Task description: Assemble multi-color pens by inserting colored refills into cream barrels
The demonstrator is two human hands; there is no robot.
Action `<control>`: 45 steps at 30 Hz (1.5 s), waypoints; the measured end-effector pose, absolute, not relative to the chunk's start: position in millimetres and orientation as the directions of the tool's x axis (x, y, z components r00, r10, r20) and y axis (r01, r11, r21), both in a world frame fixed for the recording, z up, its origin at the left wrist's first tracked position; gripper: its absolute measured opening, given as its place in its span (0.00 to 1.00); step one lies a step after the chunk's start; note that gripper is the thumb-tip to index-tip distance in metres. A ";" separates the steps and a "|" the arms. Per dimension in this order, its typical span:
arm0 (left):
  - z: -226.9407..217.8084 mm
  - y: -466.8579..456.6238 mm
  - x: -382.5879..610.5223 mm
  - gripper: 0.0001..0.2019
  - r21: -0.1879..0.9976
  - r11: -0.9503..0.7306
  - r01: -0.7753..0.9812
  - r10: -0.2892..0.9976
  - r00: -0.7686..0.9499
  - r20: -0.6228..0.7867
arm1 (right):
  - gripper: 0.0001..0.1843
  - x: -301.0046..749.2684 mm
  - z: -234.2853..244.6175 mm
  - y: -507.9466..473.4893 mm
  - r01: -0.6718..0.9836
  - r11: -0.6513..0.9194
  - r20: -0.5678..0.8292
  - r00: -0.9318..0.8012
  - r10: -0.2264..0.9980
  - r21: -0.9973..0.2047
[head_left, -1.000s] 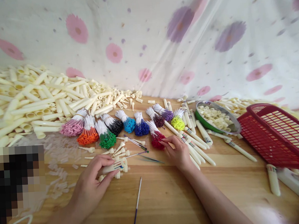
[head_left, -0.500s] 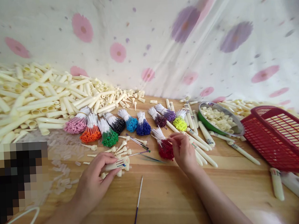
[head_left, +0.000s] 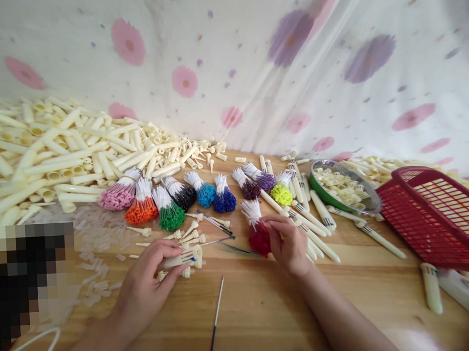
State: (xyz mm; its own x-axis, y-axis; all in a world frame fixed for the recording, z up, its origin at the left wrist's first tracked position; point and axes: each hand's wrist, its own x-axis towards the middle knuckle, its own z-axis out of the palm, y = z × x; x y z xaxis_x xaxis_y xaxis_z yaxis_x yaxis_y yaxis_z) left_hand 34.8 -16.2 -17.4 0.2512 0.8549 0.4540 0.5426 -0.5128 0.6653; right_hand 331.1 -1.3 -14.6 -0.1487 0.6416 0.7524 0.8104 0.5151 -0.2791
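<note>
My left hand point(head_left: 157, 276) is closed round a cream slotted pen barrel point(head_left: 181, 258), with a bit of blue showing in its slots. At the right edge of a red bundle of pen refills point(head_left: 258, 237), my right hand point(head_left: 289, 243) has thumb and fingers pinched together on the red ends. The fingertips partly hide what they grip. Beyond the hands stand further refill bundles, among them blue point(head_left: 224, 199), green point(head_left: 171, 213), orange point(head_left: 141, 207) and yellow point(head_left: 281, 193). One purple-ended refill point(head_left: 216, 320) lies alone on the wood in front.
Cream pen tubes point(head_left: 60, 148) are heaped at the left, near clear small caps point(head_left: 94, 272). Tweezers point(head_left: 238, 247) lie beside the red bundle. At the right are assembled pens point(head_left: 324, 246), a green bowl point(head_left: 317, 189) of slotted parts and a red basket point(head_left: 437, 222).
The red bundle has tipped more upright, its white ends shifting right. My right hand has dipped slightly at its edge. The left hand keeps its place.
</note>
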 end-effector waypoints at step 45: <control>-22.9 -13.8 34.3 0.04 0.665 -0.523 0.533 0.850 0.263 0.457 | 0.08 324.8 46.2 -30.9 0.626 0.429 0.342 -0.263 0.902 -0.651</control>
State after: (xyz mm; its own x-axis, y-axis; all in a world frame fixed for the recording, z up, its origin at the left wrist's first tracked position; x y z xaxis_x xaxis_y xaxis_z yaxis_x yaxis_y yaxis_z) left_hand 34.3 -13.8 -22.9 0.2631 0.8497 0.4570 0.5330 -0.5228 0.6652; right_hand 324.8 -30.9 46.2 -0.2629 0.9023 0.3418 0.6264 0.4290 -0.6508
